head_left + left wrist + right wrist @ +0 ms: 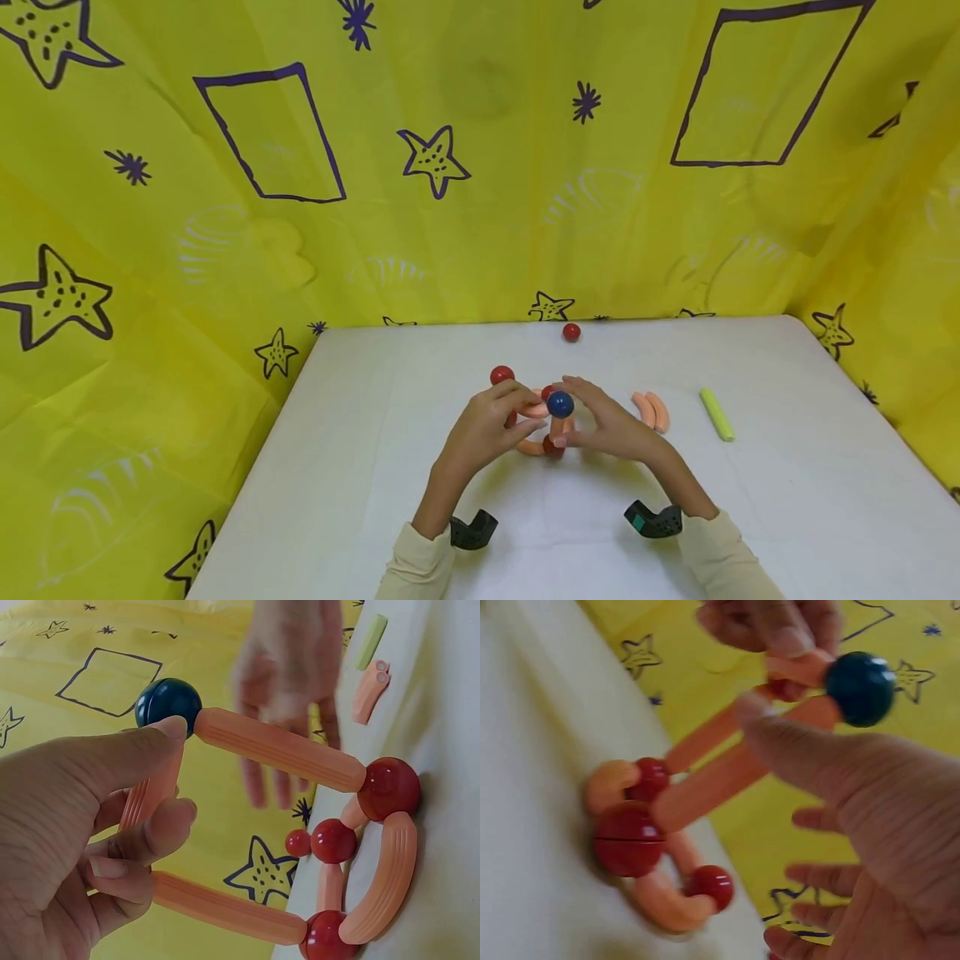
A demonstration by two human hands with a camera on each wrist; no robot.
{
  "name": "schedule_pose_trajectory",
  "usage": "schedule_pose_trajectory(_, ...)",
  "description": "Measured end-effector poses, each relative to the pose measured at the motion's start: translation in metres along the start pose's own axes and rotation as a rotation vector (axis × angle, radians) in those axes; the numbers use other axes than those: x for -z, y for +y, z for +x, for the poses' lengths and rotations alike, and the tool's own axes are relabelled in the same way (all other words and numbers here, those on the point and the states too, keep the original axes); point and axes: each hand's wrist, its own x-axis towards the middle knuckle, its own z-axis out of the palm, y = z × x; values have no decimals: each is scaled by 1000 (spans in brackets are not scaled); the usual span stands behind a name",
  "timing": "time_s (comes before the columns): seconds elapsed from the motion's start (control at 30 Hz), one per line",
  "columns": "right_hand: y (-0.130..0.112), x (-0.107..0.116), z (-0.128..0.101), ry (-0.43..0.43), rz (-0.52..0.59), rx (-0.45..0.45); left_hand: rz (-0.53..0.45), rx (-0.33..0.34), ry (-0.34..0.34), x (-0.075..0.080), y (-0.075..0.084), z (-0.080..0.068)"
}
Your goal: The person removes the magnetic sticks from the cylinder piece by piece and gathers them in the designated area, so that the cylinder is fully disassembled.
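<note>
A structure of orange sticks and balls stands on the table, with curved sticks (382,885) and red balls (388,787) at its base. Two straight sticks (281,750) rise from it. One upright ends in a blue ball (559,405). Between the blue ball and a red ball (784,690), a top stick (154,791) is pinched by my left hand (480,429), its thumb against the blue ball. My right hand (611,425) is beside the blue-topped upright, its thumb (776,742) close along it and the other fingers spread. Whether that thumb touches is unclear.
Two curved orange sticks (651,412) and a yellow-green stick (717,414) lie to the right on the white table (360,467). A loose red ball (572,332) rests near the far edge. Yellow patterned cloth (480,250) surrounds the table's back and sides.
</note>
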Motion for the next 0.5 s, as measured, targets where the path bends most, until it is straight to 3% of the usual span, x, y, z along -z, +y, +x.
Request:
schedule_pose_trajectory(0.23, -16, 22, 2, 80, 47, 225, 74, 10, 14, 0, 1, 2)
schedule_pose_trajectory(0.5, -20, 19, 0, 117, -10, 230, 51, 17, 29, -4, 1, 0)
